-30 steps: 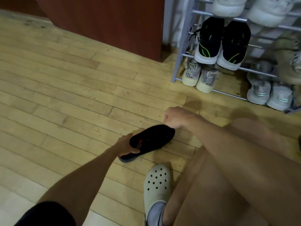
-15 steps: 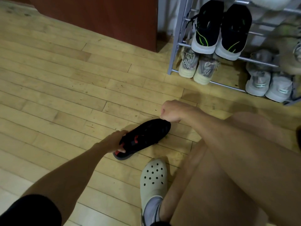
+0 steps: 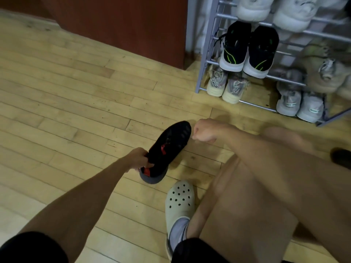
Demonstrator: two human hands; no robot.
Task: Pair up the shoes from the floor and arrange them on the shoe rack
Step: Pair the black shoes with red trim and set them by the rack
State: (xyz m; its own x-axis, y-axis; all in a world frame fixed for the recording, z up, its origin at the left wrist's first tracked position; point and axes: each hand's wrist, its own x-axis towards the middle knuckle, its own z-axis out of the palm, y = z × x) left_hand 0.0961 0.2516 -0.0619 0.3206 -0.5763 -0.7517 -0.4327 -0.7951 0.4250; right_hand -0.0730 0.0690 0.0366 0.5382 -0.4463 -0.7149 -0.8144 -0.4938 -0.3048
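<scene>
Black shoe point(image 3: 168, 149) — heel in left hand point(image 3: 139, 160)

Your black low-top shoe with red accents and a grey sole point(image 3: 167, 149) sits toe-away on the wooden floor, heel end gripped.

Your grey metal tube shoe rack point(image 3: 206, 61) holds pairs side by side:
- white sneakers point(image 3: 273, 10), top
- black trainers with green stripes and white soles point(image 3: 248, 48), below
- beige knit runners point(image 3: 227, 85) and pale grey sneakers point(image 3: 300, 103), lowest rail
</scene>
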